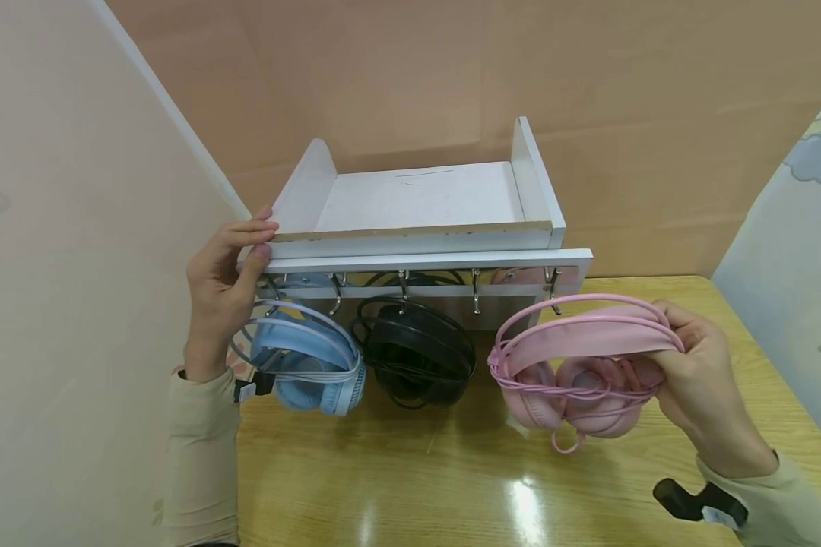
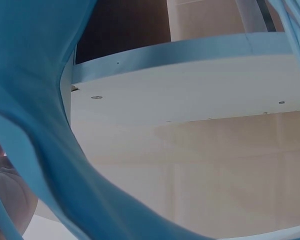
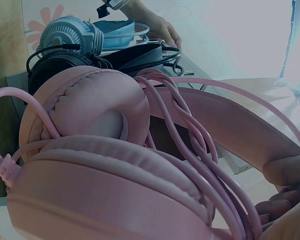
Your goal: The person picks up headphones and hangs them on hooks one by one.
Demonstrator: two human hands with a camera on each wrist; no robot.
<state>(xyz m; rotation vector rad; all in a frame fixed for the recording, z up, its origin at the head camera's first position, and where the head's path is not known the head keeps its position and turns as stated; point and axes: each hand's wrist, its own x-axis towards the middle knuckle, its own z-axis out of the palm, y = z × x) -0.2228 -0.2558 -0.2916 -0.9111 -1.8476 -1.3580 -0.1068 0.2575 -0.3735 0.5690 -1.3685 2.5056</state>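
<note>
My right hand (image 1: pixel 701 372) grips the headband of a pair of pink headphones (image 1: pixel 598 334), its cable bundled around the earcups. They are held up before the right end of a white wall shelf (image 1: pixel 417 241) with a hook rail. At the shelf's left front corner, my left hand (image 1: pixel 226 281) pinches the board, fingers on top and thumb in front. Blue headphones (image 1: pixel 308 357) hang from the rail just below that hand; their band fills much of the left wrist view. Black headphones (image 1: pixel 420 353) hang beside them, nearer the middle.
Silver hooks line the rail; one hook (image 1: pixel 476 292) between the black and pink headphones bears nothing. Below lies a glossy wooden table (image 1: pixel 397 471). Brown paper (image 1: pixel 410 76) covers the back, and pale panels (image 1: pixel 75 304) stand at both sides.
</note>
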